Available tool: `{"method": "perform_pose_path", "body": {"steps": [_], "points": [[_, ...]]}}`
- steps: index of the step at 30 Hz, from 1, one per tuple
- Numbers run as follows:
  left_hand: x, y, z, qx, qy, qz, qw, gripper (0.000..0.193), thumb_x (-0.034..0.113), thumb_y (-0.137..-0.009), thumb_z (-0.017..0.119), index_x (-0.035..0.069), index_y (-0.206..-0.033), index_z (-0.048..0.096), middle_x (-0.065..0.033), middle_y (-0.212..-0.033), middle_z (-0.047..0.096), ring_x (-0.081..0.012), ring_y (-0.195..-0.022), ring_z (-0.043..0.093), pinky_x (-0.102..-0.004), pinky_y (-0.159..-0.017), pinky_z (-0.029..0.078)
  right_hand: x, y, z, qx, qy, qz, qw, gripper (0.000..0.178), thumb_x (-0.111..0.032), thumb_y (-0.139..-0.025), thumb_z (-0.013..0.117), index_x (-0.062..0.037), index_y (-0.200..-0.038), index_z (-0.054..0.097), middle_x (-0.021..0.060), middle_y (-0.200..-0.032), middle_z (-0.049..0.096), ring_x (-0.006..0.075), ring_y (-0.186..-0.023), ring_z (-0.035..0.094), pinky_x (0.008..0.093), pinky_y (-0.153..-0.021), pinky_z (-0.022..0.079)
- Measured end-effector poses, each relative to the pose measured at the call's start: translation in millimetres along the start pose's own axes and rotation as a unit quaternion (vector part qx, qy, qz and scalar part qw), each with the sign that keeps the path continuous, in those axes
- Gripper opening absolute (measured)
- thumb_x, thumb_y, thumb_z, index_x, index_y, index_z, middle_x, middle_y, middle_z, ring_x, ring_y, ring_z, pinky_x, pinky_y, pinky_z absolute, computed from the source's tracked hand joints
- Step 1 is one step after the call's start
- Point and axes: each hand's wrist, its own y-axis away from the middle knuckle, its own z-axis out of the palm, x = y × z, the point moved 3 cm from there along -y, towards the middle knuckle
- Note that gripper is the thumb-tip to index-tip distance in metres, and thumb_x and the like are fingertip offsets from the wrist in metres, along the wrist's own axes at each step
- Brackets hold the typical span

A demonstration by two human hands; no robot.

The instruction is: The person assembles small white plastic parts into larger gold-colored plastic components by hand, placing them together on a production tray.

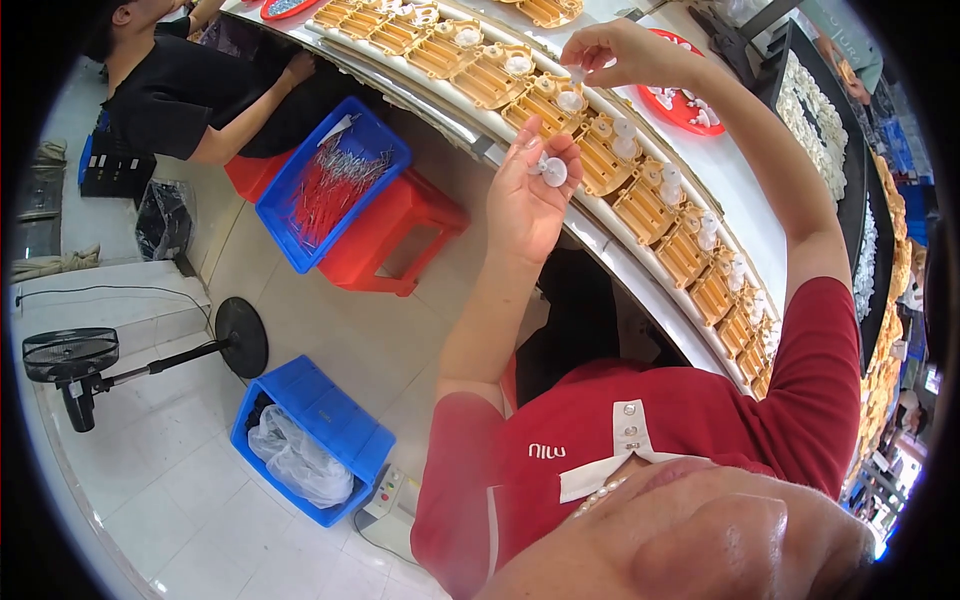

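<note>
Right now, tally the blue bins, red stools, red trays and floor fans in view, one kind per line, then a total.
Blue bins: 2, one on the red stool, one on the floor
Red stools: 2, one under the bin, one behind it
Red trays: 2, near the right hand and at the top edge
Floor fans: 1
Total: 7

A small round white plastic cap [553, 171] sits pinched at the fingertips of the left hand [527, 200], just off the conveyor's edge. A second white piece [577, 75] (tiny, shape unclear) hangs from the right hand [612, 52], above an orange fixture [548, 103] already carrying a white cap.
</note>
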Motion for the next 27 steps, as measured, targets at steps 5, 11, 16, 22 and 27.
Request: {"method": "perform_pose_path", "body": {"steps": [5, 11, 16, 22, 27], "points": [[0, -5, 2, -0.013, -0.021, 0.0, 1.0, 0.044, 0.01, -0.09, 0.046, 0.004, -0.131, 0.032, -0.0141, -0.101, 0.057, -0.0228, -0.093, 0.057, -0.0351, -0.081, 0.048, 7, -7, 8, -0.005, 0.039, -0.016, 0.999, 0.025, -0.002, -0.076, 0.066, -0.0012, -0.1, 0.061, 0.0049, -0.091, 0.062, 0.013, -0.082, 0.058, 0.026, -0.08, 0.05], [0, -9, 0, -0.01, -0.024, 0.005, 1.0, 0.048, 0.01, -0.091, 0.047, 0.003, -0.134, 0.029, -0.0143, -0.101, 0.056, -0.0228, -0.093, 0.057, -0.0348, -0.082, 0.048, 8, -12, 12, -0.026, 0.074, -0.046, 0.996, 0.024, -0.002, -0.074, 0.068, -0.0018, -0.097, 0.062, 0.0054, -0.089, 0.063, 0.0154, -0.081, 0.06, 0.0274, -0.077, 0.05], [0, -9, -3, -0.017, -0.027, 0.01, 0.999, 0.04, 0.012, -0.089, 0.049, 0.001, -0.126, 0.041, -0.0145, -0.105, 0.057, -0.0266, -0.099, 0.055, -0.0387, -0.089, 0.046, 7, -15, 10, -0.052, 0.061, -0.035, 0.996, 0.022, -0.004, -0.074, 0.069, -0.0019, -0.095, 0.063, 0.0062, -0.087, 0.063, 0.0164, -0.08, 0.06, 0.0275, -0.076, 0.05], [-3, -10, 9, -0.017, 0.011, 0.005, 1.0, 0.035, 0.019, -0.095, 0.043, 0.003, -0.125, 0.037, -0.0158, -0.107, 0.054, -0.0247, -0.099, 0.055, -0.0368, -0.088, 0.047, -2, -7, 9, -0.017, 0.084, -0.018, 0.996, 0.02, -0.006, -0.074, 0.07, -0.0029, -0.093, 0.064, 0.0048, -0.089, 0.062, 0.0163, -0.084, 0.059, 0.0285, -0.076, 0.047], [-2, -13, 13, -0.036, 0.053, 0.013, 0.998, 0.036, 0.029, -0.097, 0.037, 0.002, -0.121, 0.037, -0.0151, -0.11, 0.051, -0.0246, -0.102, 0.053, -0.0375, -0.09, 0.045, -64, 21, 15, 0.022, 0.033, -0.12, 0.992, 0.023, -0.009, -0.072, 0.072, -0.0032, -0.091, 0.06, 0.0072, -0.092, 0.061, 0.0197, -0.087, 0.058, 0.0303, -0.076, 0.047]]}}
